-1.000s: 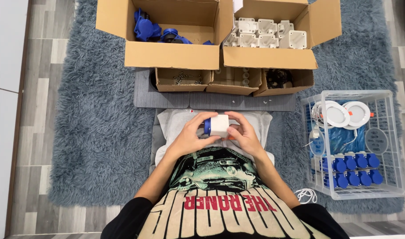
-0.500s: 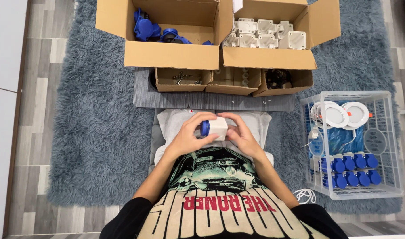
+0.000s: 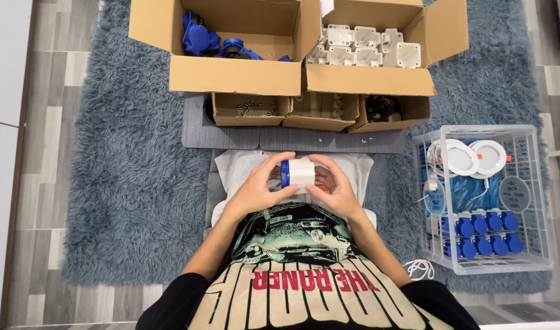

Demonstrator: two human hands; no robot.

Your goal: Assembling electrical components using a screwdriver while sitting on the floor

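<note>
Grey wood flooring carries a shaggy blue-grey rug (image 3: 127, 201), where a person sits with a white cloth (image 3: 243, 168) spread over the lap. Both hands meet above that cloth: the left hand (image 3: 255, 189) and the right hand (image 3: 335, 190) are closed from either side around a small white box (image 3: 303, 173) with a blue cap (image 3: 285, 174) on its left face. It looks like an assembly step, the blue part being seated or turned onto the white housing; finishing it would call for a firm hold on the box while the cap is pressed or twisted square. Beyond lie a carton of blue parts (image 3: 231, 76), a carton of white housings (image 3: 368, 79) and three small trays; a wire basket (image 3: 540, 195) stands at the right.
</note>
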